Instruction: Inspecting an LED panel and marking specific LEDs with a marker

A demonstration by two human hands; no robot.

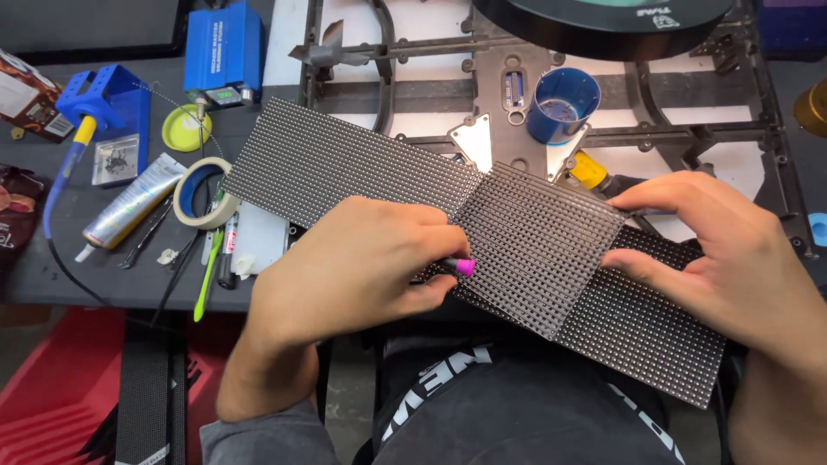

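A dark worktop (52, 267) fills the upper left of the frame, cluttered with a roll of cream masking tape (203, 193), a silver squeeze tube (133, 207), a blue box-shaped device (224, 56) and a yellow round lid (185, 127). A long black dotted LED matrix panel (345, 164) runs diagonally from upper left to lower right. A smaller grey square grid mask (538, 245) lies on its middle. The left hand (357, 263) is curled, pinching a small pink-tipped tool (463, 266) against the mask's left edge. The right hand (719, 254) is spread, fingertips pressing the mask's right edge. A blue round cup (562, 103) sits in a black metal frame (689, 129) at the upper centre.
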